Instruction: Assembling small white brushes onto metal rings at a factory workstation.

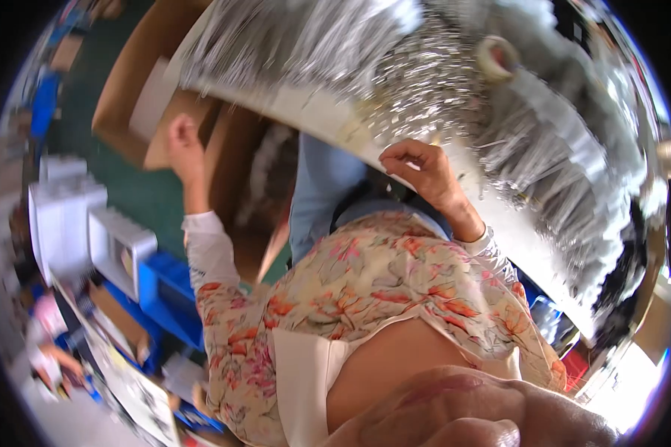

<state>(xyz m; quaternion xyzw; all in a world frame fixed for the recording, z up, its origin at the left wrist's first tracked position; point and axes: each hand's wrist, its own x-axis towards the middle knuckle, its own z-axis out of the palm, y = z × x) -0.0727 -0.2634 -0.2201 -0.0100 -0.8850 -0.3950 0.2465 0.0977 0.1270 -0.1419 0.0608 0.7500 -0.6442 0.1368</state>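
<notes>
The table (313, 109) slants across the top, bearing bundles of pale strips (291, 45), with more at right; the box (119, 97) stands beside it; a glossy pile (425, 78) lies between the bundles; the right hand (425, 170), loosely curled, fingers parted and seemingly bare, hangs near the table's edge; the left hand (185, 140) is blurred before the box, its grip untellable; the roll (497, 59) is smallest; this seems a pause between holds; taking strips would call for reaching over the edge.
</notes>
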